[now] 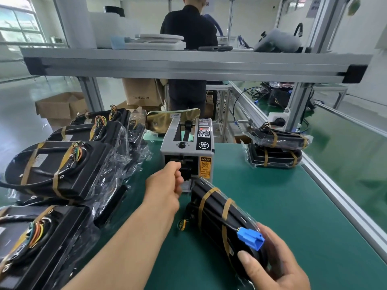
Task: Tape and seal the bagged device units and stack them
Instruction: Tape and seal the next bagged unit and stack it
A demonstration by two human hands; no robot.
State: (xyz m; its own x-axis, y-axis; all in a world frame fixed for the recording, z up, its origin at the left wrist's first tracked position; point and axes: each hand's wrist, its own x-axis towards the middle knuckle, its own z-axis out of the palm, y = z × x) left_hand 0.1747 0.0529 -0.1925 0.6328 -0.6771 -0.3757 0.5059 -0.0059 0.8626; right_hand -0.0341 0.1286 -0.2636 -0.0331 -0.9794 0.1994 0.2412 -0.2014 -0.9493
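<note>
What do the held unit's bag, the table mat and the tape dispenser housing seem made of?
Bag: thin clear plastic film, glossy and creased. Table mat: green, matte, possibly rubber; little glare. Tape dispenser housing: smooth grey, painted metal or plastic, unclear which.

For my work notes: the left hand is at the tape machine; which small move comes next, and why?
Probably pull a strip from the tape machine: the left hand is curled at its outlet, and the right hand holds a bagged unit beside it. The tape itself is hidden.
</note>
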